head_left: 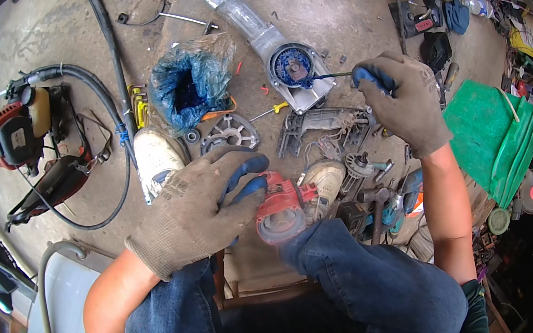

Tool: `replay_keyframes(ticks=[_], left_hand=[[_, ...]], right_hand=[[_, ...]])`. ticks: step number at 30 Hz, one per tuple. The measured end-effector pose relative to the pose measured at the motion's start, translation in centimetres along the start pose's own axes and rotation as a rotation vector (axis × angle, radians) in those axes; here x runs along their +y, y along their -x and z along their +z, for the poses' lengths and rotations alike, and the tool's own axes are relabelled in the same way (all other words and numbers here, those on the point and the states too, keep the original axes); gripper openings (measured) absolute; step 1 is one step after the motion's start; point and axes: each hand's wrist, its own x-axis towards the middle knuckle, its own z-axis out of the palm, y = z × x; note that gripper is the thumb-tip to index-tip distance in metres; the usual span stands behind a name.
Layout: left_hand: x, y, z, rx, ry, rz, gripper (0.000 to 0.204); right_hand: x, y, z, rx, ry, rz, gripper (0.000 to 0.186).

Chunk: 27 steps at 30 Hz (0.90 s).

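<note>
My right hand, in a grey-brown glove with blue palm, pinches a thin dark stick. The stick's far end, coated in blue grease, rests at the round opening of a grey metal gear housing. Blue grease fills that opening around a central part. My left hand, gloved alike, is curled at a red tool housing with a round, hollow end, held between my knees. Part of its grip is hidden by the glove. Ahead of it stands a crumpled plastic bag with dark blue grease inside.
A slotted round metal cover, a yellow-handled screwdriver and a grey casing half lie before my feet. Left is a red engine with a black hose. Right are a hammer, green sheets and scattered tools.
</note>
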Motion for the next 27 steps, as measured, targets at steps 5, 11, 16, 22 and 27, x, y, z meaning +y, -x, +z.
replay_keyframes(ticks=[5,11,16,22,27], left_hand=[[0.2,0.0,-0.1,-0.013,-0.013,-0.023,0.038],[0.2,0.0,-0.1,-0.017,-0.011,-0.038,0.037],[0.0,-0.1,-0.1,-0.014,-0.008,-0.021,0.036],[0.2,-0.1,-0.2,-0.021,-0.025,-0.034,0.036],[0.3,-0.1,-0.2,-0.015,-0.037,-0.044,0.037]], right_hand=[[0.2,0.1,-0.5,-0.022,-0.061,0.140,0.020],[0.4,0.6,-1.0,-0.025,-0.093,0.162,0.020],[0.4,0.8,-0.8,-0.046,-0.069,0.163,0.019],[0.5,0.1,-0.6,-0.025,0.017,0.021,0.018],[0.4,-0.6,-0.2,-0.021,0.100,-0.059,0.018]])
